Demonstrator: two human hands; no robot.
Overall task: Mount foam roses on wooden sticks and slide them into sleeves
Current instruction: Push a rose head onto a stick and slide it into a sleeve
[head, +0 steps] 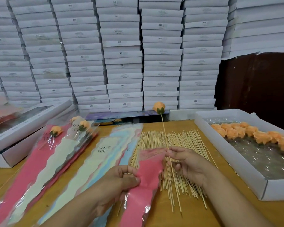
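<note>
wall of stacked white boxes point(121, 51) behind | wooden counter point(195, 213) | white tray point(236, 163) of orange foam roses point(246, 131) at right | loose sticks point(179, 141) mid-counter | left hand point(120, 182) grip pinches pink sleeve point(147, 177) | right hand point(187, 163) grip pinches upright stick point(166, 141) topped by rose point(159, 107)

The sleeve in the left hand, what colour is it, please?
Pink sleeve, seen in the head view.

Both hands, left point(121, 179) and right point(187, 164), and forearms are bare, without sleeves, rings or watches.
</note>
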